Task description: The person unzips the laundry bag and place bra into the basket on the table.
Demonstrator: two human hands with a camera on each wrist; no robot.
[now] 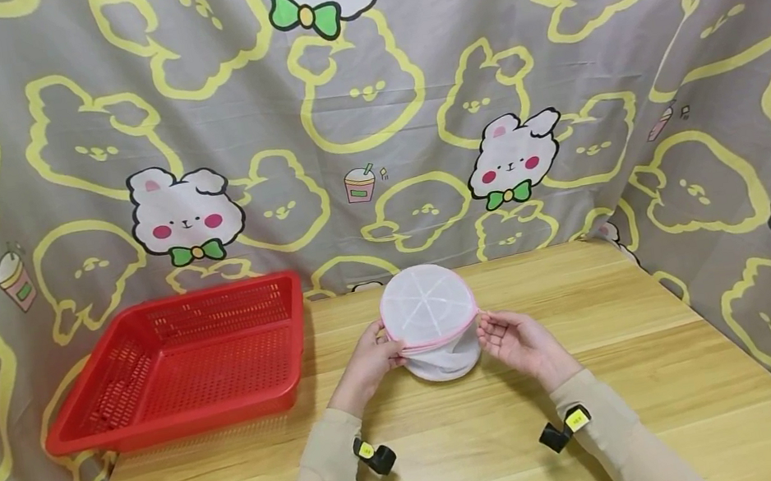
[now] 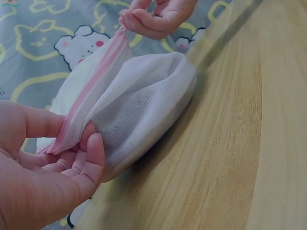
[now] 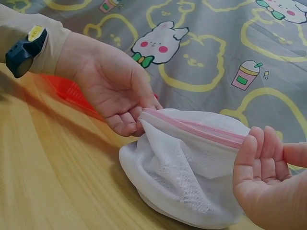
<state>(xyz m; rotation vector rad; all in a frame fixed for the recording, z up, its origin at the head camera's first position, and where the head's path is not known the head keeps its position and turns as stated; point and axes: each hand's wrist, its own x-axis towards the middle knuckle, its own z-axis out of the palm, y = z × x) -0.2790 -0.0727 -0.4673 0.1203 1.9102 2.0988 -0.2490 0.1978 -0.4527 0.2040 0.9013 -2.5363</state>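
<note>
A round white mesh laundry bag (image 1: 441,361) with a pink zipper (image 3: 201,132) around its upper edge stands on the table. Its flat top (image 1: 427,301) tilts towards me, and the soft side wall sags in folds, seen close up in the left wrist view. My left hand (image 1: 371,363) pinches the left side of the zippered edge between thumb and fingers. On the opposite side, my right hand (image 1: 524,344) pinches the edge at the zipper with its fingertips. In the right wrist view the zipper band stretches between both hands. Whether the zipper is fully closed I cannot tell.
To the left on the wooden table (image 1: 419,468) sits a red perforated plastic basket (image 1: 181,425). A grey curtain (image 1: 249,128) with cartoon rabbits hangs behind the table and along its sides. Both wrists wear black straps with small devices.
</note>
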